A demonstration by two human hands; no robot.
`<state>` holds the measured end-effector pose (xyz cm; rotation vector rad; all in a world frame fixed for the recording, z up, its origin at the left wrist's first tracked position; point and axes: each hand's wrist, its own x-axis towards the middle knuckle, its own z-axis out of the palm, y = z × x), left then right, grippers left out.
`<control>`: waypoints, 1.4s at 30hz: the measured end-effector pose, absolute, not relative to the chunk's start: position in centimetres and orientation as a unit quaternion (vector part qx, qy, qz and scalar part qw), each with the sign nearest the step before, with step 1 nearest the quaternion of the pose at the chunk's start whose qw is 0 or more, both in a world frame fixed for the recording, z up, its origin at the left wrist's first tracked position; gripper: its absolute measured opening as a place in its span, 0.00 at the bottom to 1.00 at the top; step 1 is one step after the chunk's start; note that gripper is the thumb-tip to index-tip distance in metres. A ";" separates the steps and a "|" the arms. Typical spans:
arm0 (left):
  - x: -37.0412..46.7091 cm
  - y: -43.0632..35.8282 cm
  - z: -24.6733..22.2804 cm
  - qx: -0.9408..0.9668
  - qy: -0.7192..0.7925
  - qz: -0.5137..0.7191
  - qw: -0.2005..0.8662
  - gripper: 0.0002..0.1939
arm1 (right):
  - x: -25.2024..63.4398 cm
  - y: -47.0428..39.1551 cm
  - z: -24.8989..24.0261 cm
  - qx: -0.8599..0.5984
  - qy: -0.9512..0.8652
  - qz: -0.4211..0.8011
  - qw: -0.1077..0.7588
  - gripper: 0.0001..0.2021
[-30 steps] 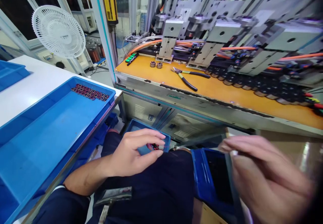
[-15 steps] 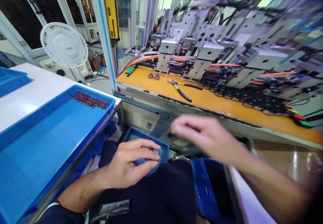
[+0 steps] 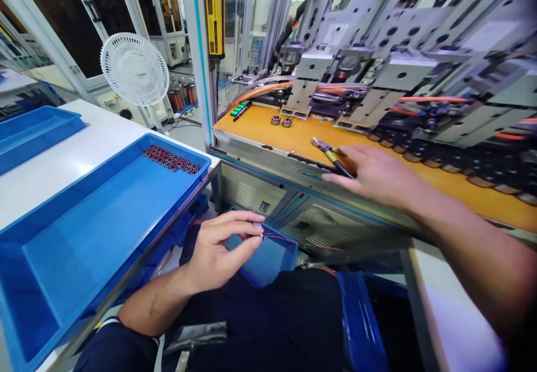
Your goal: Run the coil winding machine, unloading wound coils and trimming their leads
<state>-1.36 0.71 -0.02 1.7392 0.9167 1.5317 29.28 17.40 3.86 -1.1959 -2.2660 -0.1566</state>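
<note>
Between the thumb and fingertips of my left hand (image 3: 226,246) is a small part with thin red and dark wires (image 3: 274,236) trailing to the right. It is held above a blue bin (image 3: 289,252) near my lap. My right hand (image 3: 369,173) reaches over the front edge of the orange work surface, fingers spread, at the handles of the pliers (image 3: 333,156). Its fingers cover part of the handles, and no firm hold shows. Two small round metal parts (image 3: 281,121) sit on the orange surface, left of the pliers.
A long blue tray (image 3: 96,204) on the white table at left holds a cluster of small dark parts (image 3: 170,159). Metal machine fixtures (image 3: 314,67) rise behind the orange surface. A white fan (image 3: 134,70) stands beyond the table.
My right hand has moved forward and right from above my lap to the pliers. My left hand keeps its small part, whose wires now show. The view has shifted.
</note>
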 end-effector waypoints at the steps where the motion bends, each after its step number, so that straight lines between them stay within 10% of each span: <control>1: -1.3 0.7 -0.1 0.658 0.351 0.583 0.324 0.08 | 29.5 15.7 3.6 -0.444 -0.848 -0.053 0.285 0.19; 7: -0.4 0.9 -0.1 0.660 0.346 0.576 0.336 0.08 | 26.4 1.7 -1.5 -0.439 -0.848 0.040 0.295 0.22; 15: 0.8 0.8 -0.5 0.683 0.328 0.566 0.326 0.10 | 22.4 -8.6 -5.2 -0.396 -0.661 0.532 0.352 0.36; 42: 0.1 1.4 -2.0 0.718 0.238 0.578 0.308 0.14 | 22.9 -7.2 -3.5 -0.412 -0.604 0.591 0.342 0.32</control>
